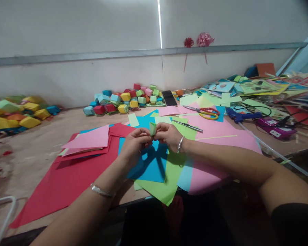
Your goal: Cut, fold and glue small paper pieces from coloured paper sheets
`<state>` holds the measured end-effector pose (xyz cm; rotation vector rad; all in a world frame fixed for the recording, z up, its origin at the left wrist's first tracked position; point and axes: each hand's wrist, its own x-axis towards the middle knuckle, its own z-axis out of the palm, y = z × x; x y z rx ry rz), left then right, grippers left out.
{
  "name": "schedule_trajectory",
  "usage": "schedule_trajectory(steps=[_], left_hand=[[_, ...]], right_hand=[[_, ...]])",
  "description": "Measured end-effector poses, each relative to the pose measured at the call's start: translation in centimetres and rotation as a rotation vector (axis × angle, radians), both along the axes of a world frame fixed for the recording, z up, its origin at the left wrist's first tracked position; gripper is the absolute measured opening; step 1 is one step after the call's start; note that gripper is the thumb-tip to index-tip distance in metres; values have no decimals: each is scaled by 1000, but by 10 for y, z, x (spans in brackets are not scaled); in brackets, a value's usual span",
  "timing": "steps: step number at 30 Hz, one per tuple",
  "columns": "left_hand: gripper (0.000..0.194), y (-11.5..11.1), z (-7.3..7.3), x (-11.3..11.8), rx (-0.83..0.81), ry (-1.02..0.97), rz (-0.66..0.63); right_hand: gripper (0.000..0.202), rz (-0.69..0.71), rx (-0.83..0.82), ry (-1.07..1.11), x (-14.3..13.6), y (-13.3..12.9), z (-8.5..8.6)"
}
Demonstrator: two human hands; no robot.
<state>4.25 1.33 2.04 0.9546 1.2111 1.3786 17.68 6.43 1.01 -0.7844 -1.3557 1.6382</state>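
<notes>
A small folded light green paper piece (152,128) is held up between my two hands, above blue paper (154,167). My left hand (135,143) pinches its left side with thumb and fingers. On its right side, the fingertips of my right hand (169,135) are closed on the same piece. Both hands cast shadows on the blue sheet. Bright green paper (173,181) lies partly under the blue sheet. A pen-like metal tool (188,126) rests just behind my right hand.
Red sheets (69,181) and pink sheets (89,138) lie left; pink paper (220,136) lies right. Scissors (207,112), a blue glue gun (242,116), a purple device (274,128) and a phone (169,98) are around. Folded paper blocks (123,99) line the wall.
</notes>
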Motion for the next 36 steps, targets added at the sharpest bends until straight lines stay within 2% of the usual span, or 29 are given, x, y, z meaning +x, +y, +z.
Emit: schedule_trajectory(steps=[4, 11, 17, 22, 26, 30, 36], left_hand=[[21, 0, 1, -2, -6, 12, -22], [22, 0, 3, -1, -40, 8, -26], [24, -1, 5, -3, -11, -17, -41], [36, 0, 1, -4, 49, 71, -38], [48, 2, 0, -7, 54, 89, 19], [46, 1, 1, -9, 62, 122, 1], [42, 0, 4, -8, -43, -7, -36]], right_hand=[[10, 31, -26, 39, 2, 1, 2], [7, 79, 182, -21, 8, 4, 5], [11, 49, 300, -105, 10, 4, 7], [7, 45, 367, -137, 11, 7, 2], [9, 24, 430, -154, 12, 8, 0], [8, -49, 562, -211, 12, 3, 0], [6, -96, 658, -203, 10, -4, 2]])
